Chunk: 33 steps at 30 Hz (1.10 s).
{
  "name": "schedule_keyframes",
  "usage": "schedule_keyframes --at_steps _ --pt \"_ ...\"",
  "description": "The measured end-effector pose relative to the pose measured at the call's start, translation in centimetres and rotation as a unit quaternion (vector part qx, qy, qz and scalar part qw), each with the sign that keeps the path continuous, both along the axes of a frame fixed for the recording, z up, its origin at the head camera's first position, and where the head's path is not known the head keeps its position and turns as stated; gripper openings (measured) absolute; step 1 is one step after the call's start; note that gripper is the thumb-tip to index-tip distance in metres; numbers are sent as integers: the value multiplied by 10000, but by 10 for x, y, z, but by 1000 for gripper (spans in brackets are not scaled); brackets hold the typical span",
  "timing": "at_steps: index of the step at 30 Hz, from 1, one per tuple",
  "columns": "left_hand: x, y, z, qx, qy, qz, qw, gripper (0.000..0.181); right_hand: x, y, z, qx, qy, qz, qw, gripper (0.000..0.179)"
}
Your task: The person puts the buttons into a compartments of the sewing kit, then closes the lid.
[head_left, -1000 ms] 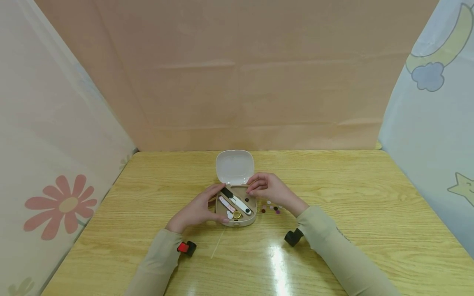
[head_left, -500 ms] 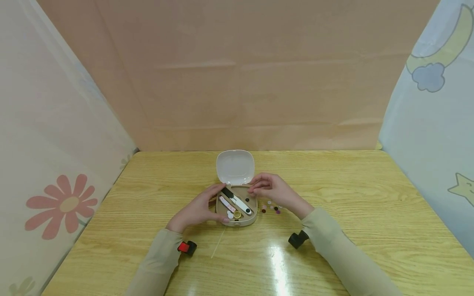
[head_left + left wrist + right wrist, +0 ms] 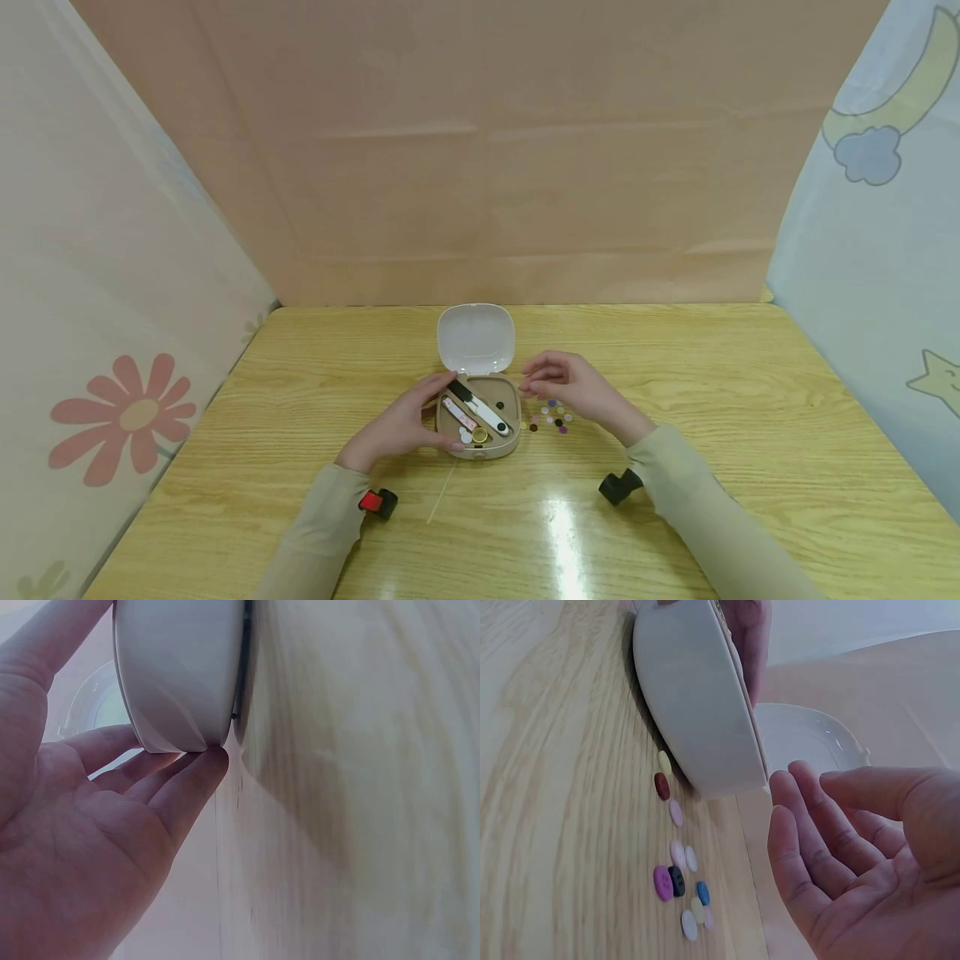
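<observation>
A beige sewing box (image 3: 501, 451) stands on the table with its white lid (image 3: 476, 340) raised. My left hand (image 3: 396, 428) holds the box by its left side, thumb at the front and fingers towards the back. Inside lie white scissors or snips with a black end (image 3: 491, 418), a pink patterned strip (image 3: 460, 414), a gold ring (image 3: 480, 435), white discs (image 3: 466, 437) and a black button (image 3: 500, 406). Right of the box, my right hand (image 3: 576, 388) hovers with loosely bent fingers and nothing visible in them. Several loose buttons, one purple (image 3: 664, 883), lie below it.
A thin pale stick or strand (image 3: 441, 493) lies on the wooden table (image 3: 337, 350) in front of the box. A peach backdrop (image 3: 480, 167) rises behind the table, with patterned cloth (image 3: 135, 333) at both sides.
My right hand has moved right, from over the box to beside it, uncovering more of the loose buttons. The left hand and the box stay in place.
</observation>
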<state>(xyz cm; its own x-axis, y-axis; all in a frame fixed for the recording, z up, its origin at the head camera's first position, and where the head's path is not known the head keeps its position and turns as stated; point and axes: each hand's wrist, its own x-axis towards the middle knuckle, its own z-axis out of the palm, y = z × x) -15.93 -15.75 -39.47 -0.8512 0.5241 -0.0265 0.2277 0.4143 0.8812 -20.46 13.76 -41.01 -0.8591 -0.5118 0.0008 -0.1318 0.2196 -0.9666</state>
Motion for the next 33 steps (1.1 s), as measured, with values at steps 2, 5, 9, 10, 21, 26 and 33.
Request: schedule_keyframes --at_steps 2,5,9,10,21,26,33 --pt "0 0 0 -5 10 -3 10000 97 0 2 -1 -23 -30 -29 10000 31" --pt "0 0 0 11 23 -7 10000 97 2 6 -1 -54 -58 -45 10000 31" --pt "-1 0 -1 18 29 -12 10000 97 3 12 -1 -97 -96 -62 9999 31" --pt "-1 0 -1 20 29 -13 10000 97 4 14 -2 -96 -92 -73 9999 31" --pt "-1 0 0 -29 72 -9 10000 98 4 33 -9 51 -73 -111 9999 31" --pt "0 0 0 -96 69 23 9999 98 4 38 -12 100 -113 -79 9999 31" --pt "0 0 1 -51 45 -5 10000 97 6 46 -16 391 -56 -129 9991 29"
